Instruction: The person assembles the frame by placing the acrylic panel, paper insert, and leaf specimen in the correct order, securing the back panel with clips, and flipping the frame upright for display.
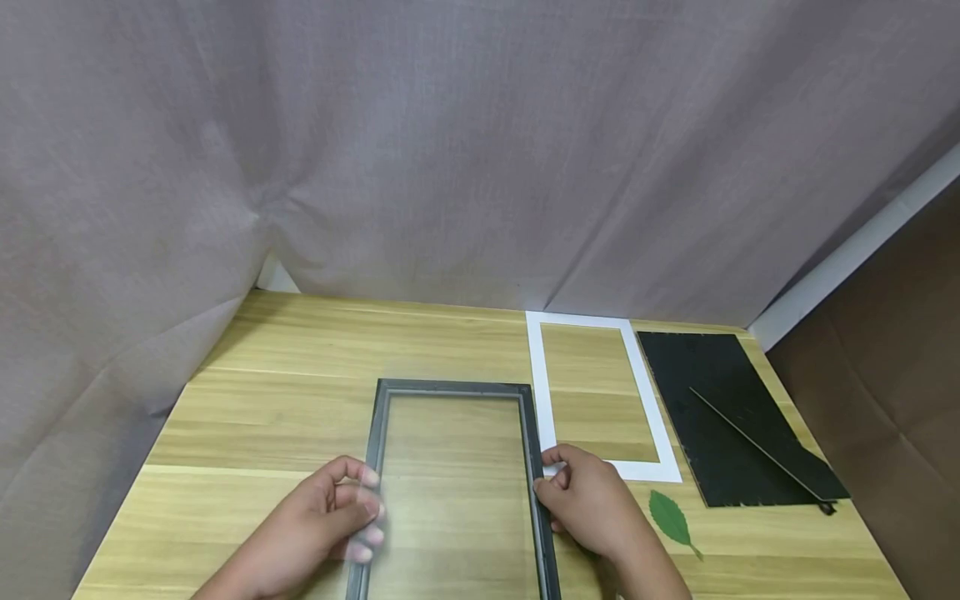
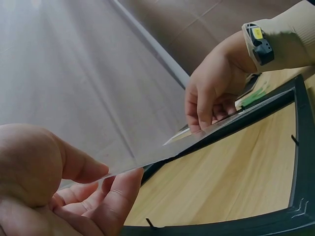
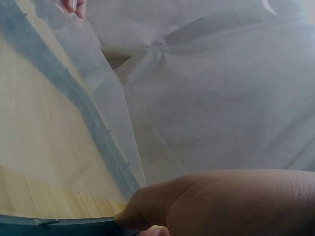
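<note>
Clear sheet (image 1: 456, 492) being pinched at opposite edges by left hand (image 1: 322, 517) and right hand (image 1: 592, 500); being held over dark frame (image 2: 275, 223), left side higher. Probably best being levelled gently, gripped by edges only, against smudges.

No readable text, yellow wrist label (image 2: 257, 33), too small

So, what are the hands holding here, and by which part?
A clear sheet above the dark frame: the left hand pinches its left edge; the right hand appears to hold its right edge.
</note>
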Motion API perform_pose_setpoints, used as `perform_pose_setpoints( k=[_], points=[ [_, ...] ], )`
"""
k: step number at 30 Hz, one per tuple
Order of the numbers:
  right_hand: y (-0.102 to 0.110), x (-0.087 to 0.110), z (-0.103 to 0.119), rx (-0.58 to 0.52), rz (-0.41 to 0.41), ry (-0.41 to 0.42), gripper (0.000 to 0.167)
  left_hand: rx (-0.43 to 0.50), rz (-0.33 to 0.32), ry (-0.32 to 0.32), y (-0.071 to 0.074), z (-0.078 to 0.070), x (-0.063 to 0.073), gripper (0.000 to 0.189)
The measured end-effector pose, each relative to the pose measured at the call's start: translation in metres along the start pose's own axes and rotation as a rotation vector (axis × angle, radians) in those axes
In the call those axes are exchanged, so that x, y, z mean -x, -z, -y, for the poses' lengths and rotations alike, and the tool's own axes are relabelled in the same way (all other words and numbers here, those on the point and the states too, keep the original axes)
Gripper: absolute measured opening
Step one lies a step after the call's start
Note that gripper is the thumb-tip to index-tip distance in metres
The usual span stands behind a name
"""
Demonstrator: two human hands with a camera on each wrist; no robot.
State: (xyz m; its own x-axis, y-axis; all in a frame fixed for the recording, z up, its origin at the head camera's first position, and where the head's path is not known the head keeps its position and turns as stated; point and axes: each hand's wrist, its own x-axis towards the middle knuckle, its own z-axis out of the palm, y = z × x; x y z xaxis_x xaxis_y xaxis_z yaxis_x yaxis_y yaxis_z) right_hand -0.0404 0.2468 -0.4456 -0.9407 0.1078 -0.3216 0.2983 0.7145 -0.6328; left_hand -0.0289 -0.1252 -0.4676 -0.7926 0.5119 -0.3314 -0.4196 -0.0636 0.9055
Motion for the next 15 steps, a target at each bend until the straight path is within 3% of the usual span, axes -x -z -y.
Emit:
perform_pose_setpoints(
  k=[15],
  points=[
    [0.000,0.001,0.001,-0.017,0.000,0.008,0.029,0.040,0.014,0.036,-0.012,0.008,0.000,0.040]
  ],
)
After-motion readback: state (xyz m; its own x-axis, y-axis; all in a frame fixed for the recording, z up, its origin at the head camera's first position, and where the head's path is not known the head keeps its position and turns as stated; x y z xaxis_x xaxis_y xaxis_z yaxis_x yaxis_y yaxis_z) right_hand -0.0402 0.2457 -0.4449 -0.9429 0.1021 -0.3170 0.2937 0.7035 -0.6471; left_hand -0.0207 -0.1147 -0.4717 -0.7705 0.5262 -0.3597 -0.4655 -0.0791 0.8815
